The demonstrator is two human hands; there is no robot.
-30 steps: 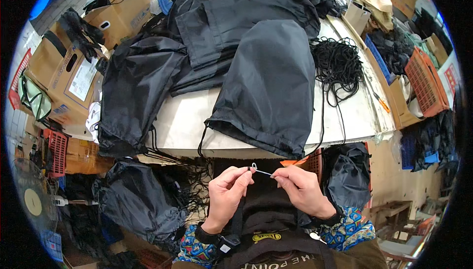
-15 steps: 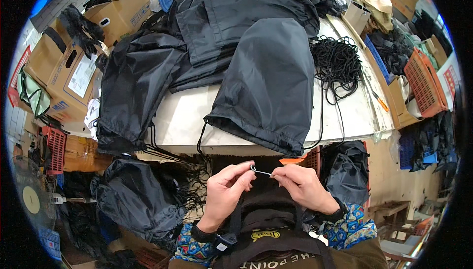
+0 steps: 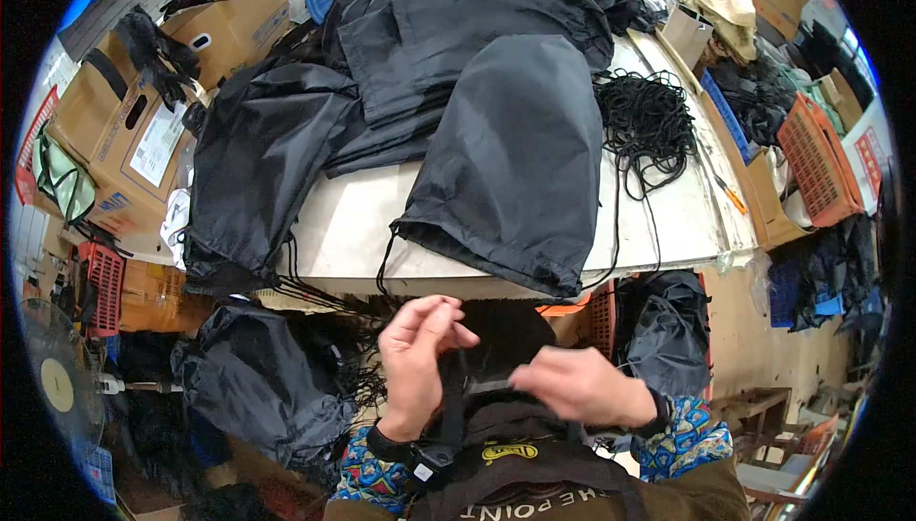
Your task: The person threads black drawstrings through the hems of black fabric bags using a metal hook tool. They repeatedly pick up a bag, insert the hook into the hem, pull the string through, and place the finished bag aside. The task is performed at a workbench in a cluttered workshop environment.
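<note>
While both hands work below the table [image 3: 668, 225] edge, a black cord [image 3: 456, 389] runs between them.
Left hand [image 3: 417, 359] pinches the cord; right hand [image 3: 582, 389] grips its other end, blurred.

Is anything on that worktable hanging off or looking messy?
Yes. A black drawstring bag droops over the table at its left front edge, its cords trailing down. A loose tangle of black cord sprawls on the right side, strands running to the front edge. The hands work below the table.
</note>
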